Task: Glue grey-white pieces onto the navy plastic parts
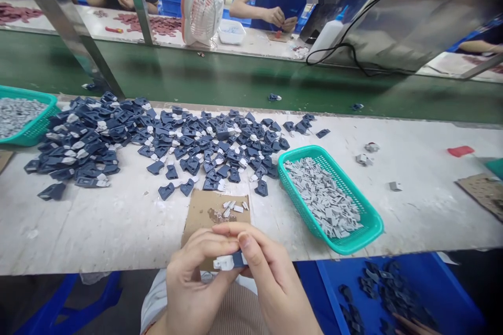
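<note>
Both hands meet at the table's front edge around one dark-blue plastic part (238,259) with a white end piece. My left hand (200,272) grips it from the left, fingers curled and thumb beneath. From the right, my right hand (271,272) closes on the same part, its thumb pressed near the top. Fingers hide most of the part. Just beyond the hands lies a piece of brown cardboard (200,209) with several small grey-white pieces (233,208) on it.
A wide heap of blue parts with white ends (212,146) spreads across the table. A green basket (371,225) of small grey pieces stands right; another green basket (49,110) is far left. Below right is a blue bin (330,293). People work across the green belt (236,81).
</note>
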Available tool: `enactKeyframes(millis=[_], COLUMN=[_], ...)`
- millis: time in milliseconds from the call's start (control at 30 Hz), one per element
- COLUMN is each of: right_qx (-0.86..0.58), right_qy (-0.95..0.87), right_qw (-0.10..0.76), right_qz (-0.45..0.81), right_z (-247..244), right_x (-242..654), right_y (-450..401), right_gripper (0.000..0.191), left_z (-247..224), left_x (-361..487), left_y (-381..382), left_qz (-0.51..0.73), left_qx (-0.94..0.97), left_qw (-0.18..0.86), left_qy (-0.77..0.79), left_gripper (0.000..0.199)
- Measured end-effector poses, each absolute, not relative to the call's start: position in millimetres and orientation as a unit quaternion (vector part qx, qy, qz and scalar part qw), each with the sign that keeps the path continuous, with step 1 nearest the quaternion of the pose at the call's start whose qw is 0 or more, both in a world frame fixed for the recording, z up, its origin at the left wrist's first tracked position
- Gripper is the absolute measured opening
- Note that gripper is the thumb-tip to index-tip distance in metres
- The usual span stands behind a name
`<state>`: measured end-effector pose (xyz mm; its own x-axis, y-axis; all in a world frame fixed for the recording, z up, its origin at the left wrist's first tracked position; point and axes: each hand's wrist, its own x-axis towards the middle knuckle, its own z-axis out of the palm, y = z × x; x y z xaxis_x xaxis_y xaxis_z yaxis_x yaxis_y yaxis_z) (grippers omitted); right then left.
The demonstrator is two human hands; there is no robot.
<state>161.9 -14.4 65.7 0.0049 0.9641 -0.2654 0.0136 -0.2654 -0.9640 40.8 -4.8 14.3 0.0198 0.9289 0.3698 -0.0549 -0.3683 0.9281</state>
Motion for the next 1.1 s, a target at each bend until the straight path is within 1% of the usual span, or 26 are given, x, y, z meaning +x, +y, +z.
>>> enactKeyframes(millis=[100,200,267,367,467,633,733,933,1000,1100], right_qx=[-0.588,-0.615,-0.625,-0.605,-0.57,-0.58,-0.593,-0.583,-0.572,-0.571], right_qy=[-0.424,-0.353,-0.3,-0.253,-0.242,-0.274,-0.306,-0.355,-0.374,-0.417], right_qw=[0.412,0.402,0.399,0.394,0.399,0.387,0.38,0.393,0.4,0.389], right_qz=[0.551,0.579,0.6,0.644,0.676,0.663,0.64,0.616,0.611,0.591], right_z=[62,55,54,56,58,56,55,58,58,60], right_x=[162,164,166,169,173,175,175,174,174,177], right_y=[-15,-16,-16,-16,-17,-21,-24,-25,-25,-26], right_gripper=[0.042,0.056,0.062,0.065,0.069,0.082,0.083,0.076,0.076,0.078], left_z=[14,16,18,22,22,20,20,19,20,24], left_x=[42,41,38,33,29,24,24,26,26,27], left_y=[-5,-1,3,10,16,25,28,30,32,36], left_qz=[0.582,0.55,0.53,0.515,0.494,0.479,0.481,0.47,0.456,0.456], left_qx=[0.59,0.609,0.642,0.708,0.766,0.81,0.817,0.833,0.838,0.821], left_qw=[0.408,0.419,0.41,0.367,0.316,0.278,0.271,0.249,0.258,0.302], left_qy=[0.383,0.39,0.372,0.315,0.263,0.195,0.165,0.152,0.15,0.165], left_gripper=[0.021,0.023,0.027,0.034,0.034,0.036,0.036,0.036,0.036,0.027])
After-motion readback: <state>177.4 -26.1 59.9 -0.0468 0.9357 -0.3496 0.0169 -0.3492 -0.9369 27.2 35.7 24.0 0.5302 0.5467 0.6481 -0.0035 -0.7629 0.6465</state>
